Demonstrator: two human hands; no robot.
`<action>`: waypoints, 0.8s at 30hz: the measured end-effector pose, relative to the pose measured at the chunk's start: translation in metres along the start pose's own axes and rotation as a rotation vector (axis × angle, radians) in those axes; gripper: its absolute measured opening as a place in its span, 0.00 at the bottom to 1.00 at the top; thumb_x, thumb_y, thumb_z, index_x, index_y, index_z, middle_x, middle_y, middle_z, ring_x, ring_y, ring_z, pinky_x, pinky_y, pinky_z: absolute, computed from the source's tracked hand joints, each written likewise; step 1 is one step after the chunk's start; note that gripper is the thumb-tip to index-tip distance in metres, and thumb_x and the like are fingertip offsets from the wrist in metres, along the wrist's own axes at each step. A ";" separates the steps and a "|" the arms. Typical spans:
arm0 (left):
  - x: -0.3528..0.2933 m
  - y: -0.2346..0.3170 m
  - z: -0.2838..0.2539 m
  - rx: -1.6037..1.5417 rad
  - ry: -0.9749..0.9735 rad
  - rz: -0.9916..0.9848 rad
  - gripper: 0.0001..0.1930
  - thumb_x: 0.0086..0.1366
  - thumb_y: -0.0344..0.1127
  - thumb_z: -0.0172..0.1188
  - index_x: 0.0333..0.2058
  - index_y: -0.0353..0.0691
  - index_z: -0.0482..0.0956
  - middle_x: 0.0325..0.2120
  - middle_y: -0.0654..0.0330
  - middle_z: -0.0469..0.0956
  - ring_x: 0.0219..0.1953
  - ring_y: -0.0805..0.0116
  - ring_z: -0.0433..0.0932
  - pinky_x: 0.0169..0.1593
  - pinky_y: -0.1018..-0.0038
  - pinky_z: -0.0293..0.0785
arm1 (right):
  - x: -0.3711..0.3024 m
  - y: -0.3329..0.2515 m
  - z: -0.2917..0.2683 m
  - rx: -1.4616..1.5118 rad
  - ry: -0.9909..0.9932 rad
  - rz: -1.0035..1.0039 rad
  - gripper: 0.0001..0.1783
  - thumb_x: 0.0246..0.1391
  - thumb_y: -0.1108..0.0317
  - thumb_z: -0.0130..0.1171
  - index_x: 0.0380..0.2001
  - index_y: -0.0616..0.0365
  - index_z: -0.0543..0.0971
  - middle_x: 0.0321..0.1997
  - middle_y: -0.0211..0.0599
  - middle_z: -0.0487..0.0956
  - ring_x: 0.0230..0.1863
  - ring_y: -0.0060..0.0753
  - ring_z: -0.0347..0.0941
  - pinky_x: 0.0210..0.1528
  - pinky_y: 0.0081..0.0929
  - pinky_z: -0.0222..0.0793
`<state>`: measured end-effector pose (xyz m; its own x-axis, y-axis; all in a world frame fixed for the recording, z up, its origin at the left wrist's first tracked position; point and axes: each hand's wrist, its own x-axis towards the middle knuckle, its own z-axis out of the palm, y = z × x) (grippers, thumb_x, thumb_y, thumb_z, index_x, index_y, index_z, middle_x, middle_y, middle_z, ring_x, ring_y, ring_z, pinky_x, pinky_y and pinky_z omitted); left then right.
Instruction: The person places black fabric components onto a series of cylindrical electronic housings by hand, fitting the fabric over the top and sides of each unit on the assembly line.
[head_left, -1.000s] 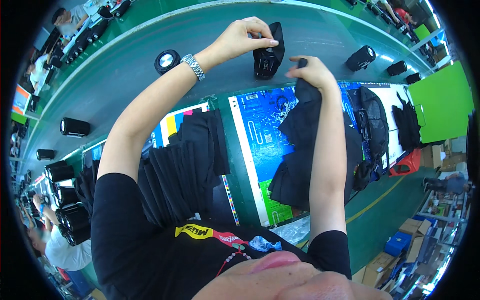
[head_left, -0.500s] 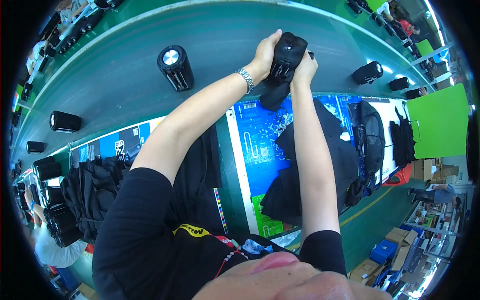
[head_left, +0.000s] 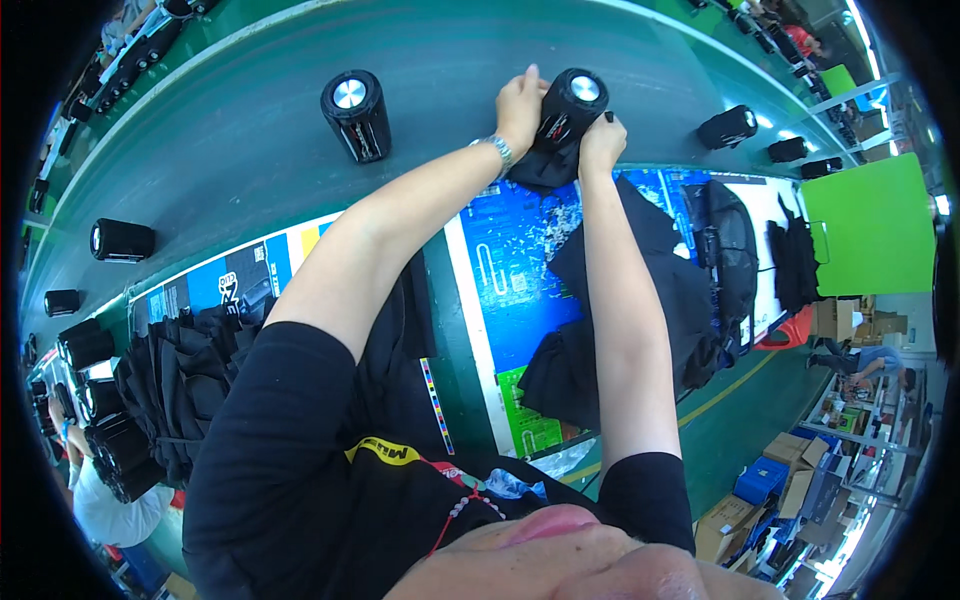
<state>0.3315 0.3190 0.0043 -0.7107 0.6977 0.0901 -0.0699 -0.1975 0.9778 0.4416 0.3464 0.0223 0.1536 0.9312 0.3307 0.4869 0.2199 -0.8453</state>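
A black cylindrical speaker (head_left: 572, 112) with a shiny silver disc on its upper end stands between my hands, at the near edge of the belt. Black cloth (head_left: 548, 168), looking like a soft bag, is bunched around its lower part. On the speaker's left side, my left hand (head_left: 518, 115) is closed with bent fingers at the cloth; its fingertips are partly hidden. My right hand (head_left: 603, 145) is closed on the right side, with a bit of black cloth poking out above the fingers.
Another black speaker (head_left: 357, 115) stands on the green belt (head_left: 250, 130) to the left; more lie farther left (head_left: 122, 240) and right (head_left: 727, 127). Black cloth piles (head_left: 185, 390) lie left and under my right arm (head_left: 650, 300). A green panel (head_left: 870, 230) stands at right.
The black cloth that covered the speaker's upper end is now down around its lower part, baring the silver disc. My left hand has shifted slightly left and both hands sit lower along the speaker.
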 end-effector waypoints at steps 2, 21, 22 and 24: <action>-0.004 0.014 -0.016 -0.046 0.007 -0.019 0.24 0.69 0.49 0.44 0.34 0.30 0.77 0.26 0.52 0.80 0.30 0.62 0.78 0.38 0.69 0.72 | 0.006 -0.011 -0.007 0.054 0.017 0.002 0.23 0.54 0.55 0.56 0.27 0.71 0.78 0.27 0.57 0.79 0.32 0.57 0.76 0.35 0.45 0.67; -0.174 0.169 -0.198 -0.046 -0.710 -0.373 0.07 0.60 0.35 0.63 0.26 0.40 0.76 0.23 0.70 0.75 0.26 0.85 0.72 0.30 0.87 0.66 | -0.133 -0.084 -0.106 1.658 -0.689 0.494 0.15 0.41 0.83 0.53 0.34 0.56 0.71 0.32 0.39 0.74 0.39 0.39 0.74 0.49 0.44 0.71; -0.177 0.172 -0.209 -0.079 -0.654 -0.381 0.07 0.60 0.35 0.62 0.27 0.40 0.76 0.24 0.70 0.75 0.28 0.85 0.73 0.33 0.86 0.68 | -0.138 -0.072 -0.111 1.672 -0.674 0.493 0.15 0.41 0.83 0.53 0.34 0.56 0.71 0.32 0.39 0.74 0.39 0.39 0.74 0.49 0.44 0.71; -0.181 0.178 -0.229 -0.229 -0.531 -0.307 0.06 0.63 0.35 0.59 0.32 0.38 0.75 0.27 0.67 0.76 0.31 0.82 0.75 0.38 0.86 0.71 | -0.149 -0.045 -0.121 1.632 -0.515 0.603 0.17 0.39 0.84 0.50 0.37 0.59 0.70 0.39 0.48 0.75 0.44 0.43 0.73 0.55 0.43 0.66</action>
<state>0.2874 0.0002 0.1184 -0.1967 0.9793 -0.0484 -0.4038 -0.0359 0.9141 0.5004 0.1630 0.0621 -0.4356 0.8998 -0.0238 -0.8169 -0.4063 -0.4093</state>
